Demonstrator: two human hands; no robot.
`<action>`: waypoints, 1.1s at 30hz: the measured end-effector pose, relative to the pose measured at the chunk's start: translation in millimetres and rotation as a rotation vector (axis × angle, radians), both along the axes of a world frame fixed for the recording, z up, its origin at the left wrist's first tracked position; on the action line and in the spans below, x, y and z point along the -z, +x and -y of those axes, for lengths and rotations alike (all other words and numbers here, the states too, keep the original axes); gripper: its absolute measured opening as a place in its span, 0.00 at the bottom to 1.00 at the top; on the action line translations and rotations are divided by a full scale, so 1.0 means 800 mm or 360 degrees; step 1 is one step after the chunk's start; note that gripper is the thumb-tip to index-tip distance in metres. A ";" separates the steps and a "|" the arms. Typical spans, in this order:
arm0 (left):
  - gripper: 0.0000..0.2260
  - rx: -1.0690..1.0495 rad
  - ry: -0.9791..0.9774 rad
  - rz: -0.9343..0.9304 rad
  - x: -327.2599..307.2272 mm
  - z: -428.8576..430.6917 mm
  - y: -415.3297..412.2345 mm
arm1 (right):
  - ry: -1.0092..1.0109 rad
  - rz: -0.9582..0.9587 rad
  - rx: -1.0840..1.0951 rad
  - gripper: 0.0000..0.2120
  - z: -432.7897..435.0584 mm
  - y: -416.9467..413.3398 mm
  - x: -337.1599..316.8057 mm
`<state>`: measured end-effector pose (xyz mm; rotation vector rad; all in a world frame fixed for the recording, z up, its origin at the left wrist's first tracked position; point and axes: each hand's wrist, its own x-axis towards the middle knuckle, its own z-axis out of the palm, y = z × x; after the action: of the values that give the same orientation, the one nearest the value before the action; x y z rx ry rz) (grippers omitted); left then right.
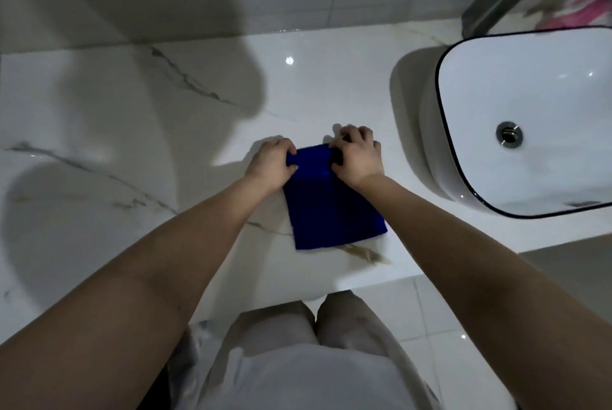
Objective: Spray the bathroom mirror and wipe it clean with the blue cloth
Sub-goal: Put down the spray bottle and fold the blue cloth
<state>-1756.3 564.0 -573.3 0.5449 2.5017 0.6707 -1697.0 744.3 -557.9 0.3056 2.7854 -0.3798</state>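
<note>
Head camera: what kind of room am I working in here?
Most likely a bathroom: a white basin with a drain sits on a marble-look counter, with tiled wall and floor. Both hands hold the blue cloth there.

blue cloth (pixel 334 207) flat on counter (pixel 165 131) | left hand (pixel 270 164), right hand (pixel 356 154) pinching far edge

Both arms outstretched, left hand (pixel 271 163) and right hand (pixel 357 154) with fingers curled
</note>
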 end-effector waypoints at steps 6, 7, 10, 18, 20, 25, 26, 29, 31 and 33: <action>0.07 -0.0032 0.0197 -0.0016 -0.003 0.002 0.011 | -0.0027 0.0093 0.0089 0.24 -0.008 0.002 -0.008; 0.07 -0.0064 0.0223 -0.0001 -0.006 0.002 0.012 | 0.0036 0.0097 0.0094 0.26 -0.010 0.002 -0.012; 0.08 -0.0169 0.0346 0.0020 -0.016 0.003 0.016 | 0.0107 0.0246 0.0042 0.35 -0.022 0.001 -0.027; 0.11 -0.0395 0.0421 0.0105 -0.044 0.000 0.043 | 0.0148 0.0317 -0.0275 0.21 -0.021 -0.001 -0.039; 0.10 -0.0364 0.0377 0.0051 -0.053 -0.002 0.050 | 0.0031 0.0322 -0.0365 0.19 -0.025 0.003 -0.037; 0.13 -0.0296 0.0324 -0.0084 -0.073 -0.008 0.072 | -0.0060 0.0453 -0.0586 0.19 -0.032 0.010 -0.043; 0.15 -0.0305 0.0348 -0.0074 -0.077 -0.010 0.080 | -0.0076 0.0455 -0.0599 0.18 -0.034 0.013 -0.046; 0.19 -0.0315 0.0371 -0.0038 -0.085 -0.011 0.100 | -0.0108 0.0338 -0.0561 0.15 -0.039 0.031 -0.052; 0.19 -0.0301 0.0352 -0.0077 -0.089 -0.009 0.110 | -0.0166 0.0233 -0.0416 0.18 -0.040 0.044 -0.053; 0.18 -0.0287 0.0336 -0.0119 -0.094 -0.007 0.119 | -0.0229 0.0196 -0.0293 0.25 -0.040 0.054 -0.055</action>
<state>-1661.4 569.8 -498.0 0.4276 2.5875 1.0090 -1653.8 776.1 -513.8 0.0369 2.6217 -0.4949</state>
